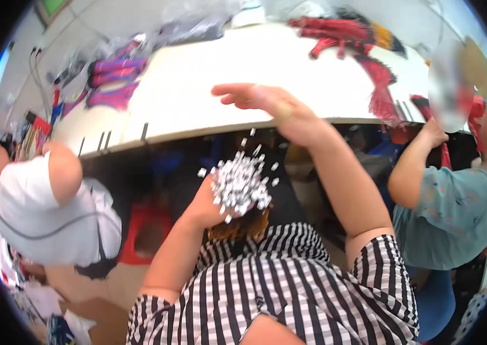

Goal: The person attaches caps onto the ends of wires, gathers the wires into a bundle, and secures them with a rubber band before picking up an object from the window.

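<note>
My left hand (pixel 200 204) is low in front of my body, mostly hidden behind a cluster of small white pieces (pixel 240 184) that it seems to hold. A few of these pieces are apart from the cluster, around its edges. How the fingers lie under the cluster does not show. Above the table's front edge, my right hand (pixel 272 106) is stretched out toward the left, fingers extended, with nothing in it. A brown patterned thing (pixel 237 227) lies just below the white pieces, near my lap.
A white table (pixel 197 75) spans the front. Purple-and-red bundles (pixel 117 75) lie at its left, red bundles (pixel 341 31) at the back right. One person in white (pixel 54 201) sits left, another in teal (pixel 450 213) right. A red stool (pixel 145 230) stands lower left.
</note>
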The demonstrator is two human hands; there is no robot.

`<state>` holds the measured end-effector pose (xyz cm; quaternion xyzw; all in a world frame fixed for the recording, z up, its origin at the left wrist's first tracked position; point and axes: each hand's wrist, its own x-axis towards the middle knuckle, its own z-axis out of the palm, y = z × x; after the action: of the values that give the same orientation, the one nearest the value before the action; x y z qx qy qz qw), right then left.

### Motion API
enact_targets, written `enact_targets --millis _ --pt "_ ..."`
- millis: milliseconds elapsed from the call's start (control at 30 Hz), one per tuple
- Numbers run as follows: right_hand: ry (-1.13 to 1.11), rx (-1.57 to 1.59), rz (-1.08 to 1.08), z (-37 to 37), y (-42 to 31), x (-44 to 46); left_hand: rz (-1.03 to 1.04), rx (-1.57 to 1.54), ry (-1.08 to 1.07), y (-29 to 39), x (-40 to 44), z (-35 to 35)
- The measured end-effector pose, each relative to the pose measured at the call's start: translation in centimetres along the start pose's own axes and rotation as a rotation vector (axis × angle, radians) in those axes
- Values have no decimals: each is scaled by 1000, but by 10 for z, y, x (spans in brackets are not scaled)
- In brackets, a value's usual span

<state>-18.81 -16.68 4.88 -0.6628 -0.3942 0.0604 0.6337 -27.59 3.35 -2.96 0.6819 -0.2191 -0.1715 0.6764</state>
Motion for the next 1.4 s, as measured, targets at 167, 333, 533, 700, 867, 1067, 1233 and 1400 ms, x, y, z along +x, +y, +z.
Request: enact_targets --millis 167,333,533,700,867,1067,1233,1400 --pt "-279 204 131 24 1 -8 208 389 -167 -15 0 -10" --pt "-251 -240 -52 39 -10 -25 -9 12 85 -9 -4 -7" --pt "-229 -241 154 47 -14 -33 -14 -90 2 -6 -1 -3" --pt "-196 -217 -23 27 -20 -26 -10 -28 -22 14 1 6" --pt "-330 -689 -365 53 -30 -15 382 629 79 -12 8 11" --pt "-337 -629 -297 67 -29 -14 177 390 144 -12 4 8" --pt "189 -70 -552 13 -96 -12 30 109 167 25 -12 -3" --pt "529 -652 -547 -28 -107 -42 36 10 484 9 -63 -55"
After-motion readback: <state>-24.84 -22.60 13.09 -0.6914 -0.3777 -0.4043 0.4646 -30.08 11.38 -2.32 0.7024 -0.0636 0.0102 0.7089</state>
